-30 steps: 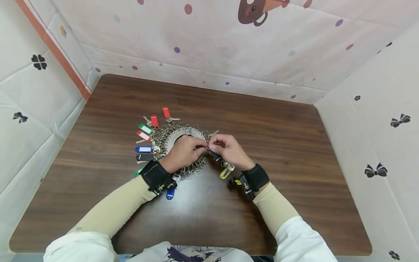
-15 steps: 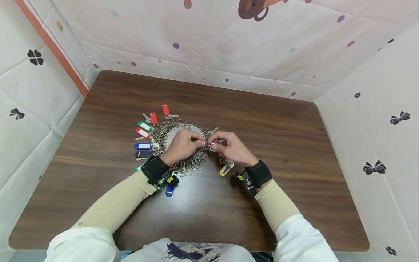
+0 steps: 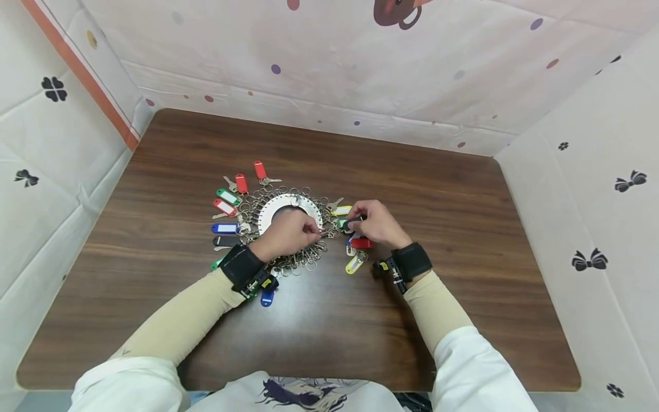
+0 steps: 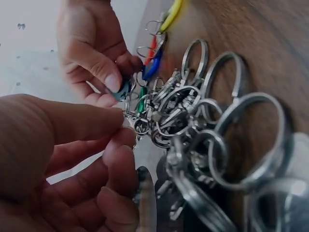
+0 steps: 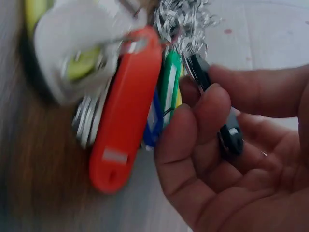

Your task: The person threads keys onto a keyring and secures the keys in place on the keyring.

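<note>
Right hand (image 3: 378,222) pinches a black key tag (image 5: 231,139) between thumb and fingers, held just off the right side of the round silver key ring plate (image 3: 265,217), which lies on the desk (image 3: 463,257). Left hand (image 3: 289,233), reaching over the plate, has thumb and forefinger closed on a small metal fitting (image 4: 131,117) at its right edge. Red key tag (image 5: 128,111) hangs near the right hand; yellow-rimmed tag (image 3: 355,264) nearer the person.

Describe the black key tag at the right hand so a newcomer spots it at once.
On the brown wood-grain table, find the flat, silver-coloured ring. Just off its right side is the person's right hand, pinching the slim black plastic key tag. Being held sets it apart from the other black plastic tag, which lies left of the ring.
</note>
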### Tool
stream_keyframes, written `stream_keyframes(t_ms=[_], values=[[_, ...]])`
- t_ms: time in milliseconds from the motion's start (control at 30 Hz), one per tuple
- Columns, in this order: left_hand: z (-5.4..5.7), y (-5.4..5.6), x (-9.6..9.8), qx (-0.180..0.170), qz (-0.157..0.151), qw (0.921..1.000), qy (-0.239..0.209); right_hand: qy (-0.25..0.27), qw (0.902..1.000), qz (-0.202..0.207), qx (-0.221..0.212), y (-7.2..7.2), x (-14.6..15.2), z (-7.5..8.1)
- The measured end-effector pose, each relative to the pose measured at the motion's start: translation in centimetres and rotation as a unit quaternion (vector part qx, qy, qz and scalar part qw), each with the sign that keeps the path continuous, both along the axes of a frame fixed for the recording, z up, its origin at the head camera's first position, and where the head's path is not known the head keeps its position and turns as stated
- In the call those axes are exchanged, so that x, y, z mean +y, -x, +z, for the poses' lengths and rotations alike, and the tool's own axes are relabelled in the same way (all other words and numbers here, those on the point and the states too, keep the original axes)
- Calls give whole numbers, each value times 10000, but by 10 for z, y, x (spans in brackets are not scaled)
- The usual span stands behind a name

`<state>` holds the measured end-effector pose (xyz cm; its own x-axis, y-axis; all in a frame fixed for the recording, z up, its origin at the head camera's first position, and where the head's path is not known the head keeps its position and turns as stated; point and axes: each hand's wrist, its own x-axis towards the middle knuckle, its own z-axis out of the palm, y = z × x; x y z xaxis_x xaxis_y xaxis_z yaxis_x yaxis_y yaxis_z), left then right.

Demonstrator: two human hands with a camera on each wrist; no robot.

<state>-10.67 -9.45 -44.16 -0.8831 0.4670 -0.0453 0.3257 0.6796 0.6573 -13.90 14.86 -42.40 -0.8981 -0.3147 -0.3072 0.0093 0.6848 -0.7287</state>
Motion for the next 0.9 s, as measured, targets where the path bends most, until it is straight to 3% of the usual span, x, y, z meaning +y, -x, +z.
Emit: stream_keyframes(t_ms=[100,233,300,400,533,733,900], values=[[-1,-2,2,79,-192,9994,286,-378,9983,-135,411,1,2,-2],[-2,-6,8,170,-367,9974,599,-727,9846,-818,1366,-2,4,-3],[-1,-8,10,202,-439,9965,685,-674,9806,-920,1597,-4,5,-2],[-1,-9,13,274,-517,9952,780,-593,9873,-434,1406,-8,9,3],[0,-9,15,416,-549,9938,872,-933,9904,202,1000,-12,15,8],[-3,-10,18,449,-645,9926,923,-1465,9841,246,969,-14,15,-3],[-6,-8,15,468,-730,9949,523,-1327,9845,355,1094,-13,17,-11]])
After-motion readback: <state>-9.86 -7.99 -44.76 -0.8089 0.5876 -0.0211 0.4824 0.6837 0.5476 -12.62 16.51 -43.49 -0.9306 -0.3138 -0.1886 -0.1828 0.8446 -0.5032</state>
